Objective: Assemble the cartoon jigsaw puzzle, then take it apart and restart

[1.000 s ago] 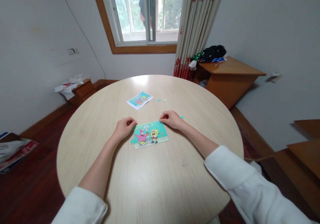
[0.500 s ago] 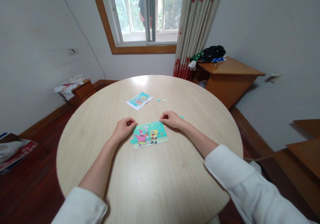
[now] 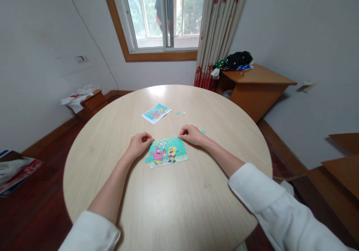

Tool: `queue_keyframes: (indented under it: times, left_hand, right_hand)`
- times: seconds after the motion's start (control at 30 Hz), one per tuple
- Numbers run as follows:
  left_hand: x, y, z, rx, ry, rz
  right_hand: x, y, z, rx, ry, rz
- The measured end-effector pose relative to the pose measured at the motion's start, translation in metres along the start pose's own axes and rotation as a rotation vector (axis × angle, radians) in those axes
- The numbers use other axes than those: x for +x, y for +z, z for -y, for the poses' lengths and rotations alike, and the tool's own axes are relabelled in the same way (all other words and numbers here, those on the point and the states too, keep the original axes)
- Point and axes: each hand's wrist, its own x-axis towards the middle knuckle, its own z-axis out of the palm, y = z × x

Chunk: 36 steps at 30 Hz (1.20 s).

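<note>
A colourful cartoon jigsaw puzzle (image 3: 168,154) lies flat on the round table, joined into a near rectangle with a jagged left side. Thumb and fingers of my left hand (image 3: 138,145) are closed in a pinch at its top left corner. At the top right corner, my right hand (image 3: 190,134) pinches the edge in the same way. What lies between the fingertips is mostly hidden. Beyond my right wrist a loose turquoise piece (image 3: 202,132) shows in part. Two small loose pieces, a turquoise one (image 3: 177,113) and a paler one (image 3: 184,113), lie farther back.
A printed picture sheet (image 3: 156,113) of the same cartoon lies behind the puzzle on the pale wooden table (image 3: 168,206). A wooden cabinet (image 3: 263,77) with dark cloths on it stands at the back right. Beyond the table are a window and a curtain (image 3: 215,30).
The puzzle has shifted very slightly towards me and left, its lower edge turned a little. Both hands stay pinched at its top corners.
</note>
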Motion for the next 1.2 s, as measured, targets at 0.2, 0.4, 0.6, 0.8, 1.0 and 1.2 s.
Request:
queue_keyframes:
  times: [0.2,0.4,0.6,0.8,1.0,1.2]
  left_hand:
    - [0.0,-0.001,-0.001,-0.03,-0.006,0.034]
    - [-0.001,-0.001,-0.002,-0.052,-0.012,0.041]
    - [-0.001,-0.002,-0.002,-0.052,-0.005,0.047]
    - [-0.001,-0.002,-0.001,-0.051,-0.016,0.05]
    - [0.0,-0.001,0.0,-0.065,-0.013,0.051]
    - [0.0,-0.002,0.0,-0.052,-0.018,0.054]
  right_hand:
    - [0.001,0.002,-0.005,0.091,-0.02,0.02]
    - [0.002,0.002,-0.006,0.089,-0.012,0.034]
    - [0.0,0.0,-0.002,0.022,-0.041,0.029]
    - [-0.002,0.001,0.0,-0.017,-0.045,0.028]
    - [-0.005,0.001,0.006,-0.054,-0.026,0.025]
    - [-0.003,0.001,-0.003,0.05,-0.041,0.039]
